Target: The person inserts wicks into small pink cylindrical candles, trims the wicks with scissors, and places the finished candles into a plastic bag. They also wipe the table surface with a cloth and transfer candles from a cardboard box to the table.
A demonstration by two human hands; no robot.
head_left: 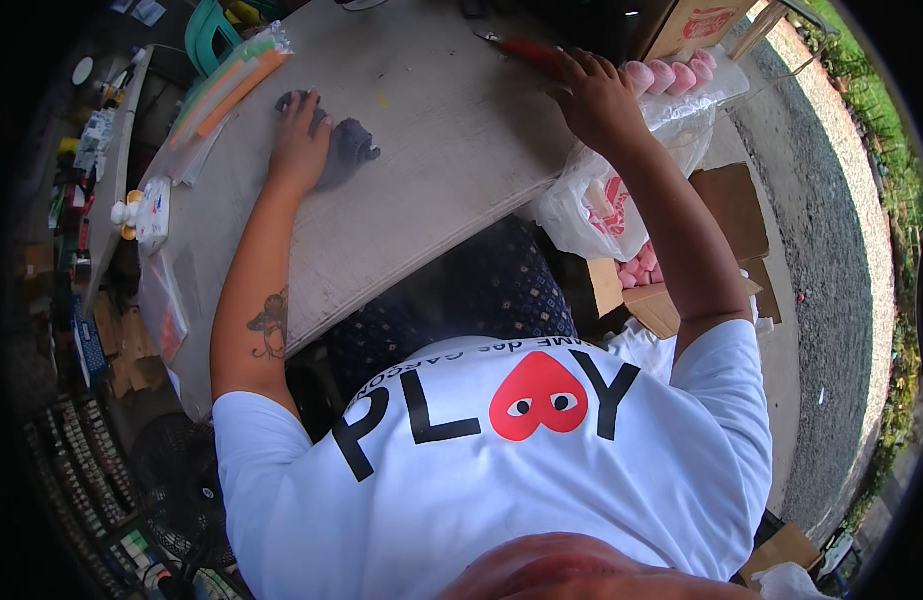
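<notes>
On the left part of the grey tabletop point(422, 160), my left hand point(302, 150) presses down on a bunched dark grey cloth point(354, 145). Folds of the cloth stick out beyond the fingertips and to the right of the thumb. Farther right, my right hand point(604, 108) reaches over the far part of the table with its fingers apart. Its fingertips are at the end of an orange-handled tool point(530, 52), which looks like pliers or cutters. Whether they touch it, I cannot tell. Just right of that hand stands a row of pink rounded pieces point(672, 76).
A clear plastic bag point(594, 215) hangs over the table's right edge, above an open cardboard box point(647, 290) of pink pieces. Plastic sleeves with orange and green strips point(227, 95) lie at the left edge. A black fan point(182, 485) stands at lower left. Another carton point(697, 28) is at the back right.
</notes>
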